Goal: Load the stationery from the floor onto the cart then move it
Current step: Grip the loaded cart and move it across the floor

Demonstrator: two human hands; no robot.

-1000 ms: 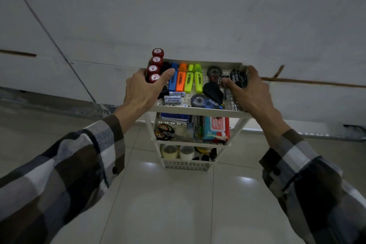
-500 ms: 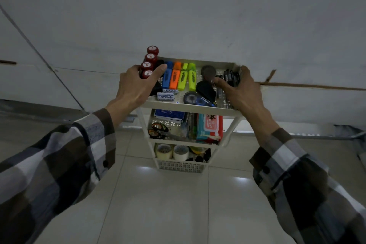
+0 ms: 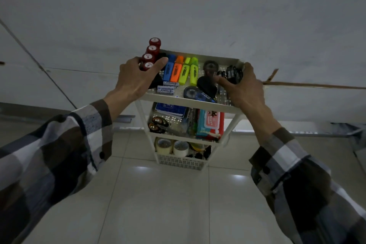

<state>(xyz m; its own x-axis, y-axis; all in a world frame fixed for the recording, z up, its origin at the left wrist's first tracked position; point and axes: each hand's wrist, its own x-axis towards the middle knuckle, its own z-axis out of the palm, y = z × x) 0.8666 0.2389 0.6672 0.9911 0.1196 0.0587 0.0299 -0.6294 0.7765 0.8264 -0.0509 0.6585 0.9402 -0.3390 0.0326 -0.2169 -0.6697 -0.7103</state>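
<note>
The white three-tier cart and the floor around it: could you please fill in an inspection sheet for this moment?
Surface: pale tiled floor, bare where visible.
Job's things: white three-tier plastic cart loaded; four highlighters and red-capped tubes on top, scissors in the middle, tape rolls at the bottom.
Clutter: nothing seen.
Hands: left hand and right hand grip the top tier's sides.
Cables: nothing seen.
Surroundings: grey wall close behind.
</note>
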